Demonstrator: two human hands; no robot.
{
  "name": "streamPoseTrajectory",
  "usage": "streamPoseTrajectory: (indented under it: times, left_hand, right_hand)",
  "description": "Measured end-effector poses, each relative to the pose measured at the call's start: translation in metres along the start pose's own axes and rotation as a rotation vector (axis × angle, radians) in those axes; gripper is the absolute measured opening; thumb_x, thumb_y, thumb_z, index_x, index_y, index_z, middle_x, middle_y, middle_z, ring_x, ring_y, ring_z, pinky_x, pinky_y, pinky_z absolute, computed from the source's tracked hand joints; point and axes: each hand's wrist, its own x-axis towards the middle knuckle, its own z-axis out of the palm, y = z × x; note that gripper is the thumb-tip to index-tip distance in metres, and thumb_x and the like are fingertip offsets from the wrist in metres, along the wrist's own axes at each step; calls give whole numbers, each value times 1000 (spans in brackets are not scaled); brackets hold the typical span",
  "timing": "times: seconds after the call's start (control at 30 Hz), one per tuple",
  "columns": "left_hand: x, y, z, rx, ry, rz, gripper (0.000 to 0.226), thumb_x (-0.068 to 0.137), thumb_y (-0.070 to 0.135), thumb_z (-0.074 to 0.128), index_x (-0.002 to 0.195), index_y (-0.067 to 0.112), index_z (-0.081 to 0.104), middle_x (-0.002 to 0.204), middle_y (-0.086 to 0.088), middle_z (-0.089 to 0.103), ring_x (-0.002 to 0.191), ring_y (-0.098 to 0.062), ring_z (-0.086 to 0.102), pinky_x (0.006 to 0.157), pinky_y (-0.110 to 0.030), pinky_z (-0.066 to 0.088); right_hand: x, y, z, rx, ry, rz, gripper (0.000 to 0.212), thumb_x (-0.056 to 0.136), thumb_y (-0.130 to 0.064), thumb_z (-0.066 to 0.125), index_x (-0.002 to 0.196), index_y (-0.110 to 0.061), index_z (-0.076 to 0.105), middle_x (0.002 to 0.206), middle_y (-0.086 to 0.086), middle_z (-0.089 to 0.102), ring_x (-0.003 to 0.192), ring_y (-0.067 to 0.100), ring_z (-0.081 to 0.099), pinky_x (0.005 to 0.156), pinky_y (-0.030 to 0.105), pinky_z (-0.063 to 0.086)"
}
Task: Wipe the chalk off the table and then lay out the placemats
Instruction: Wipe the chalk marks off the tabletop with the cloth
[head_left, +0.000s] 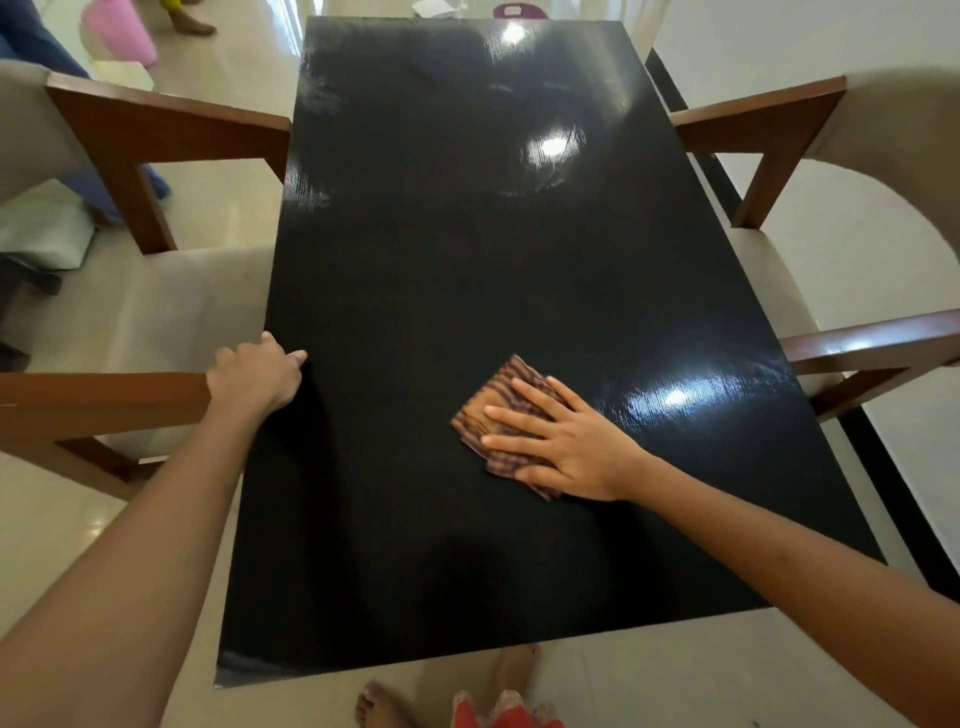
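Note:
A glossy black table fills the middle of the head view. My right hand lies flat with straight fingers on a folded brown striped cloth, pressing it onto the table's near right part. At the table's left edge my left hand grips the rim, fingers curled over it and the thumb on top. A faint whitish smear shows near a light reflection at the far centre, and hazy streaks run along the far left edge. No placemats are in view.
Wooden-armed chairs with beige cushions flank the table: one at left, one at right. My bare feet stand at the near edge. A pink object and another person's foot are on the floor far left.

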Motion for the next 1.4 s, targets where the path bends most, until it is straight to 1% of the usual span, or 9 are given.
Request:
streamPoseTrajectory:
  times: [0.13, 0.33, 0.53, 0.77, 1.03, 1.13, 1.23, 1.3, 1.4]
  left_hand:
    - [-2, 6, -3, 30, -18, -36, 62, 99, 48, 35, 147, 9, 29, 141, -22, 43, 129, -41, 38, 102, -49, 37]
    - [-8, 14, -5, 64, -16, -66, 64, 100, 47, 32, 150, 9, 21, 143, -22, 40, 131, -39, 36, 104, -46, 35]
    - [-12, 19, -3, 98, 1, -99, 70, 98, 52, 34, 150, 9, 20, 142, -22, 41, 129, -38, 38, 102, -45, 37]
    - [-12, 22, -3, 40, 0, -157, 71, 95, 56, 39, 150, 14, 22, 143, -21, 39, 130, -39, 37, 101, -48, 37]
    - [-28, 44, -8, 46, 31, -265, 65, 96, 59, 25, 149, 20, 28, 144, -22, 36, 132, -42, 31, 105, -52, 30]
    - [-42, 82, -6, -42, 155, -36, 67, 94, 64, 23, 149, 25, 26, 149, -20, 30, 138, -43, 22, 110, -55, 22]
    - [-51, 141, -5, -411, 151, 352, 71, 90, 65, 38, 148, 23, 32, 147, -15, 38, 138, -35, 26, 114, -48, 22]
    - [-71, 178, -14, -734, -11, 496, 75, 87, 62, 49, 149, 23, 31, 147, -10, 40, 137, -28, 32, 113, -43, 26]
    - [-101, 227, -31, -1072, -435, 502, 85, 81, 55, 63, 150, 25, 24, 144, -2, 43, 130, -20, 43, 101, -33, 36]
  right_hand:
    - [53, 6, -7, 69, 35, 187, 55, 97, -62, 9, 150, -47, 14, 161, -13, 13, 150, 27, -1, 118, 52, 1]
    - [97, 10, -19, 115, 56, 391, 60, 94, -58, 3, 151, -44, 9, 163, -10, 4, 149, 27, -11, 118, 54, -6]
    - [96, -34, -11, 111, 90, 144, 60, 95, -63, 27, 150, -43, 22, 161, -11, 14, 149, 30, -4, 117, 58, -1]
    - [86, -45, -3, 96, 90, -63, 55, 99, -57, 25, 151, -44, 13, 162, -12, 7, 148, 26, -14, 117, 54, -11]
    - [39, 29, -5, 171, 110, 323, 54, 96, -48, 18, 149, -41, 26, 160, -13, 17, 150, 26, 1, 119, 53, 0]
    - [22, 46, -22, 531, 204, 477, 42, 102, -33, 30, 140, -30, 47, 145, -7, 47, 142, 17, 31, 117, 38, 20]
    - [19, 63, -60, 1204, 339, 766, 28, 99, -19, 42, 110, -9, 65, 103, 3, 66, 99, 18, 61, 87, 25, 44]
    - [15, 76, -79, 1560, 395, 904, 30, 95, -21, 45, 98, 1, 65, 92, 7, 67, 87, 21, 61, 80, 32, 46]
    - [-10, 90, -98, 1952, 408, 1016, 34, 98, -31, 47, 76, -13, 67, 71, 1, 70, 66, 17, 66, 70, 31, 49]
